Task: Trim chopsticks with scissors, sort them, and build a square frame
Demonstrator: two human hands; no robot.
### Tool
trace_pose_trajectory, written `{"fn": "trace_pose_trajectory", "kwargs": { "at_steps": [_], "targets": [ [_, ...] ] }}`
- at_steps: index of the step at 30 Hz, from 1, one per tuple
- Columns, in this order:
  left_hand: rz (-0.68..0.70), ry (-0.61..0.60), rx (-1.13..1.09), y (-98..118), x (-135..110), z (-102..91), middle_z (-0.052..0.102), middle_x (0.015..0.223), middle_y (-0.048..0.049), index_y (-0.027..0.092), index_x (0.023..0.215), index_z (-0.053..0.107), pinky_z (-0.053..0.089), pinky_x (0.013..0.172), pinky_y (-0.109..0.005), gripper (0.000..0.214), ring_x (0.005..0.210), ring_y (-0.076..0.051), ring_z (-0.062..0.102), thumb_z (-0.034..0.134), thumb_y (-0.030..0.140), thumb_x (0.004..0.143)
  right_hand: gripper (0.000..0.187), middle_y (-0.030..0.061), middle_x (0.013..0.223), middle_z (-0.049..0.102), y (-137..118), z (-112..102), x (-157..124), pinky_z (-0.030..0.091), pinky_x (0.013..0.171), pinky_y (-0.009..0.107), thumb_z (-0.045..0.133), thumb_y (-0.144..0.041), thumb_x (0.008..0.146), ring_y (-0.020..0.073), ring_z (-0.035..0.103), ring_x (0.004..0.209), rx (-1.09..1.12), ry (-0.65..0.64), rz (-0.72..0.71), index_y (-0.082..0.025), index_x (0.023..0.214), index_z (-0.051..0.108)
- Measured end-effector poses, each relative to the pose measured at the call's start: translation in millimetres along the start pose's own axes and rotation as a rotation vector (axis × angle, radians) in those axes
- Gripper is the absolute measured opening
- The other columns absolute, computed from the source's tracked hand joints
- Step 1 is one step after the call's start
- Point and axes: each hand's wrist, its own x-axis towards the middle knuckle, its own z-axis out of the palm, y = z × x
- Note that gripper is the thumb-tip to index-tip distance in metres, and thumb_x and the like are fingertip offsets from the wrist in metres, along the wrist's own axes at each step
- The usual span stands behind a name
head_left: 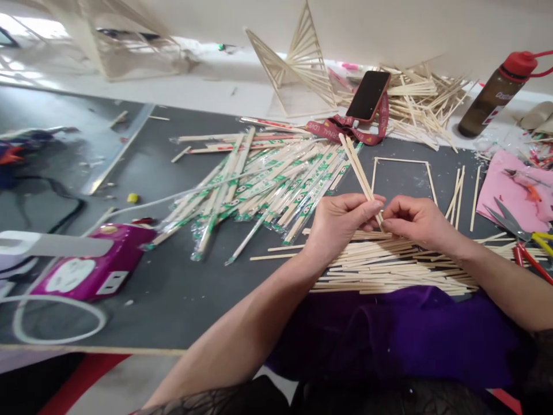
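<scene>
My left hand (pixel 337 222) pinches a few wooden chopsticks (pixel 356 167), which tilt up and away to the left. At their lower ends my right hand (pixel 417 222) is closed, thumb and fingertips pressed together against the sticks. Below both hands lies a wide layer of loose chopsticks (pixel 389 268). Just beyond my right hand, a thin stick frame (pixel 401 161) rests on the dark table. To its right are several separate sticks (pixel 458 196). A heap of chopsticks in clear and green wrappers (pixel 263 184) spreads left of my left hand.
A phone (pixel 368 97) with a red lanyard (pixel 332 129) lies beyond the hands. Behind are a stick model (pixel 298 69), a stick pile (pixel 419 92) and a bottle (pixel 496 95). Pliers (pixel 512 219) lie right by pink cloth (pixel 492 184); a purple power strip (pixel 103 259) sits left.
</scene>
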Motion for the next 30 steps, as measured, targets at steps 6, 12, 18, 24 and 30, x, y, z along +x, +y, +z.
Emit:
{"fn": "trace_pose_trajectory", "kwargs": {
  "at_steps": [6,12,18,24,30],
  "targets": [
    [0.102,0.155,-0.007,5.2,8.2,-12.9,0.072,0.066,-0.0021,0.018,0.076,0.077,0.051,0.046,-0.019,0.019,0.049,-0.008,0.06,0.078,0.037,0.073,0.012,-0.0054,0.058,0.052,-12.7,-29.8,-0.4,0.032,0.05,0.024,0.063,-0.029,0.075,0.0079,0.042,0.052,-0.293,0.139,-0.097,-0.019,0.07,0.058],
    [0.242,0.375,-0.034,8.1,17.8,-28.8,0.071,0.068,0.0006,0.022,0.073,0.073,0.049,0.042,-0.016,0.022,0.051,-0.008,0.061,0.079,0.043,0.073,0.01,-0.0011,0.065,0.064,-7.4,-43.1,-0.3,0.035,0.059,0.026,0.058,-0.023,0.082,0.0112,0.054,0.059,-0.699,-0.089,-0.074,-0.018,0.076,0.064],
    [0.24,0.352,0.034,2.6,17.8,-28.8,0.07,0.067,0.0001,0.021,0.073,0.072,0.049,0.043,-0.018,0.022,0.053,-0.009,0.062,0.078,0.043,0.076,0.023,0.0052,0.088,0.073,-2.3,-40.3,1.6,0.034,0.064,0.028,0.052,-0.03,0.094,0.0165,0.063,0.078,-0.968,-0.229,-0.099,-0.018,0.09,0.071],
    [0.226,0.317,0.053,-0.9,18.4,-28.1,0.07,0.066,-0.0001,0.02,0.076,0.073,0.049,0.043,-0.018,0.022,0.051,-0.009,0.062,0.077,0.042,0.077,0.018,0.0064,0.094,0.071,3.3,-29.4,3.7,0.021,0.055,0.03,0.052,-0.023,0.093,0.0166,0.06,0.074,-1.264,-0.226,-0.024,-0.018,0.094,0.069],
    [0.197,0.285,0.048,-0.3,15.4,-24.8,0.07,0.068,-0.0001,0.021,0.076,0.073,0.048,0.044,-0.017,0.019,0.053,-0.008,0.062,0.076,0.04,0.077,0.02,0.0062,0.097,0.071,-4.3,-32.0,4.1,0.027,0.059,0.029,0.05,-0.024,0.095,0.0164,0.06,0.078,-1.114,-0.212,-0.137,-0.019,0.096,0.07]
  ]
}}
